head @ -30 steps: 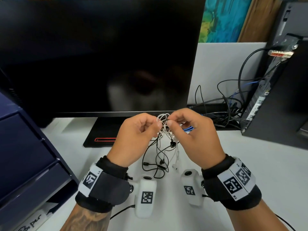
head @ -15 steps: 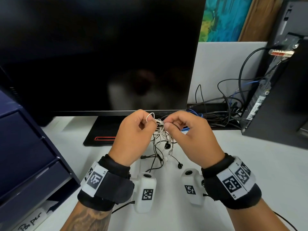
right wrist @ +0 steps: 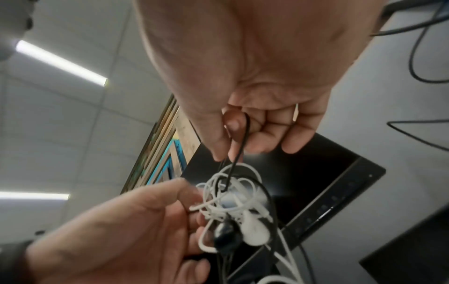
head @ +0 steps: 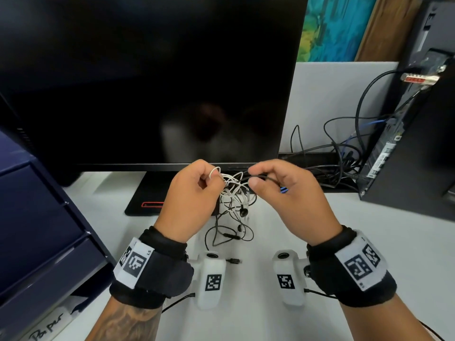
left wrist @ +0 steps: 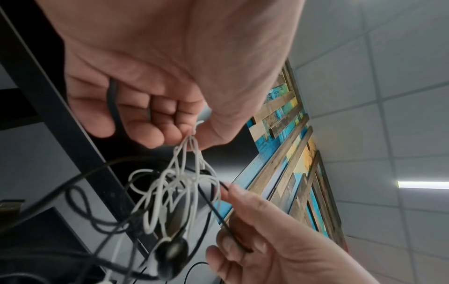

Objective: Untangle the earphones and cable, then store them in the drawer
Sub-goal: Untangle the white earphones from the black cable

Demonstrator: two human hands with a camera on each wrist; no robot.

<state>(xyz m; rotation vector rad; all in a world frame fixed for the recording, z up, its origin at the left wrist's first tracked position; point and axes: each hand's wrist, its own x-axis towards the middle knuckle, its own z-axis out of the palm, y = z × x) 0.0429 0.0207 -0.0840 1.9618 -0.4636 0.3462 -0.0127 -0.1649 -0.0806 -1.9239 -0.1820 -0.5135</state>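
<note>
Compared with half a second earlier, the two hands have drawn slightly apart, stretching the knot between them, and the dangling black loops now lie lower on the bench. The left hand is raised in front of the monitor, knuckles up, wrist bent back, with thumb and forefinger pinching a small loop of the white earphones; the left wrist view shows its remaining fingers curled toward the palm. The right hand, at 3 o'clock from the left one and at the same height, pinches a strand of the black cable between thumb and forefinger, other fingers curled; the right wrist view shows this strand running as a loop through the pinch down into the tangle. The tangle hangs in the air between both hands, above the bench, with a white earbud and a black earbud side by side beneath it. Black loops trail onto the bench at 6 o'clock from the knot. The dark blue drawer unit stands at 9 o'clock from the hands, well apart from them. A computer tower with plugged-in leads stands at 2 o'clock.
</note>
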